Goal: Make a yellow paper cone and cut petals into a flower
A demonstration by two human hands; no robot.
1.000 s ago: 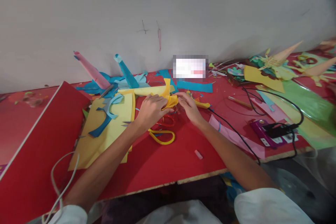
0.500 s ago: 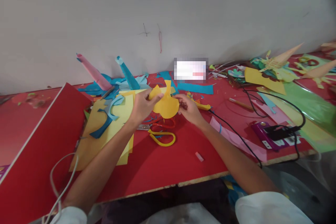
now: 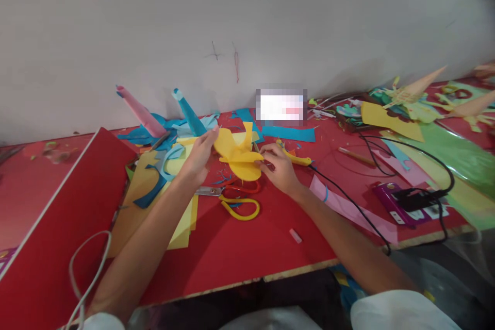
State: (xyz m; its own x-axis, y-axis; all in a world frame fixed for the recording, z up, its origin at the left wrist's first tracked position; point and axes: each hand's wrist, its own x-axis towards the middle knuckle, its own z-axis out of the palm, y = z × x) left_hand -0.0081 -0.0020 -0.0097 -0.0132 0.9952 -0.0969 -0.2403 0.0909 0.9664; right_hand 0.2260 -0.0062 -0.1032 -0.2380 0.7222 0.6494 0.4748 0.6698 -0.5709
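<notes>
A yellow cut-out shape (image 3: 235, 153), with rounded lobes and a narrow stem, is held above the table between my hands. My left hand (image 3: 201, 153) is closed on its left edge, thumb upward. At the shape's right edge my right hand (image 3: 280, 167) pinches it between thumb and fingers. Just below lie scissors (image 3: 240, 209) with red and yellow handles, blades pointing left. A glue gun (image 3: 296, 159), yellow with a black cord, rests right behind my right hand. Yellow sheets (image 3: 181, 232) lie under my left forearm, with blue curved offcuts (image 3: 154, 185) on top.
A red panel (image 3: 77, 206) stands along the left. Pink (image 3: 141, 111) and blue (image 3: 189, 113) rolled cones lean at the back. A purple power box (image 3: 394, 203) with black cables sits at right, near a pencil (image 3: 356, 157). A small pink piece (image 3: 295, 235) lies near the front edge.
The yellow shape has tilted and its lobes now stand apart, with one flap lifted at the right. My left hand has shifted slightly left. The whole view has dropped a little.
</notes>
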